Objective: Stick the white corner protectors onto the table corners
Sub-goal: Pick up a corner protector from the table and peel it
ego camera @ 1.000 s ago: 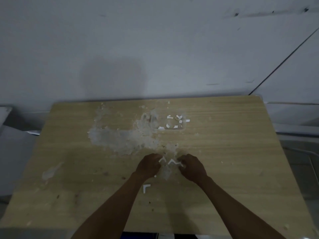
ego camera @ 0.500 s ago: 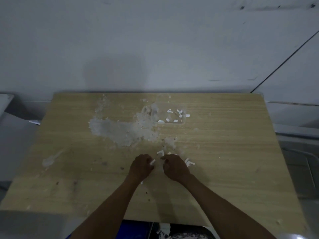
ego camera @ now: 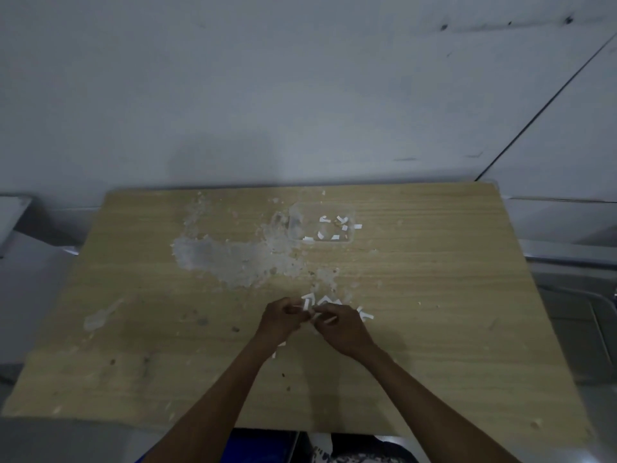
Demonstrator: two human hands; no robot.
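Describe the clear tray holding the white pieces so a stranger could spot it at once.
Start at the wooden table and find the big grey-white scraped patch in its far half. At that patch's right end sits the clear tray, near the far edge. Unlike the loose pieces by the hands, its white bits lie inside a transparent rim.

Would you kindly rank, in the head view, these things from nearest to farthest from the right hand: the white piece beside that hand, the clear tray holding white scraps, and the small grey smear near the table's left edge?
From the right hand:
1. White piece, just off its right side.
2. Clear tray, beyond the hands toward the wall.
3. Grey smear, far left on the table.
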